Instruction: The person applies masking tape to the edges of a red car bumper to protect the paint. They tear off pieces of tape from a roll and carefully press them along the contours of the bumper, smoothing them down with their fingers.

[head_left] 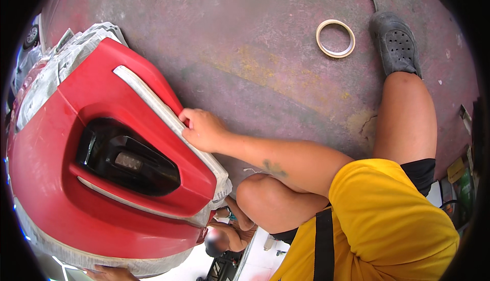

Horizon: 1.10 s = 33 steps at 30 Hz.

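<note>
Red paint on a car bumper (41,148) at nine o'clock, with a pale masking strip (152,101) running along the sloping edge from ten o'clock toward the middle. Curls the right hand (204,130) over that strip in a nearly closed grip; cannot tell whether pinching it or merely pressing. Lays the left hand (109,273), partly cut off between seven and eight o'clock, against pale wrapping (153,265) on the lower edge, perhaps for steadying; cannot tell how far closed. Newspaper (56,69) between nine and ten o'clock, likely as cover. Between one and two o'clock on the floor (245,41), a masking-tape roll (336,54) lying flat, perhaps for easy reach, near a dark clog (395,46) at two o'clock. Wide room off the sloping edge toward twelve o'clock; tighter room at six, with a bent knee (258,194) close to the bumper's corner and a co-worker (227,237) beyond.
</note>
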{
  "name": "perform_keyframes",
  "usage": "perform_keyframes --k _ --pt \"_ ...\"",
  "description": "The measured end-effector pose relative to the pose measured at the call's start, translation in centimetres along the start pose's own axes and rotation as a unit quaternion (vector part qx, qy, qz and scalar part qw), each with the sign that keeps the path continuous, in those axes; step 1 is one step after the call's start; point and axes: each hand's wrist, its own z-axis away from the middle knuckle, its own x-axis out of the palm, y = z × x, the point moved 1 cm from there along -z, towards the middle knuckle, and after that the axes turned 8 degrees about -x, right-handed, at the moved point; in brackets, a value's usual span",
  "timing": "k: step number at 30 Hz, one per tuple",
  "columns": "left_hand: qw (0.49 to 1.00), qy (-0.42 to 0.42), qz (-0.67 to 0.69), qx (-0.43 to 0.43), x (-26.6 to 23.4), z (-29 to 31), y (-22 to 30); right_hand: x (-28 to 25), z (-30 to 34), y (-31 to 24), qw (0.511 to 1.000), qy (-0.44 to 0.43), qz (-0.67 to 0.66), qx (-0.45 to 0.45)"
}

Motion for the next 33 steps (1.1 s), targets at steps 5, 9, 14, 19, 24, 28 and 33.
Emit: perform_keyframes --k 5,9,14,19,24,28,33 --pt "1.000 0.005 -0.005 0.007 0.1 0.1 1.0 -0.7 -4.2 -2.9 0.998 -0.014 -0.022 0.057" --pt "1.000 0.012 -0.022 0.011 -0.1 -0.1 0.9 -0.9 -4.1 -2.6 0.997 -0.004 -0.078 0.007" --pt "1.000 0.006 -0.003 0.016 -0.4 0.3 0.9 -0.8 -3.8 -2.6 0.979 -0.002 -0.203 0.012" --pt "1.000 0.006 0.008 0.006 -0.3 0.3 1.9 -0.5 -2.0 -1.7 0.982 -0.044 -0.176 0.058" --pt "1.000 0.004 -0.002 0.013 -0.1 0.1 1.1 -0.7 0.0 -2.5 0.999 -0.025 0.023 -0.040" --pt "1.000 -0.007 -0.016 0.004 -0.4 0.5 0.0 -3.5 -2.2 -1.2 0.989 -0.142 -0.032 -0.031" --pt "1.000 -0.015 0.010 -0.011 1.0 -0.2 0.5 -1.2 -0.4 3.7 0.926 -0.198 -0.315 0.056"
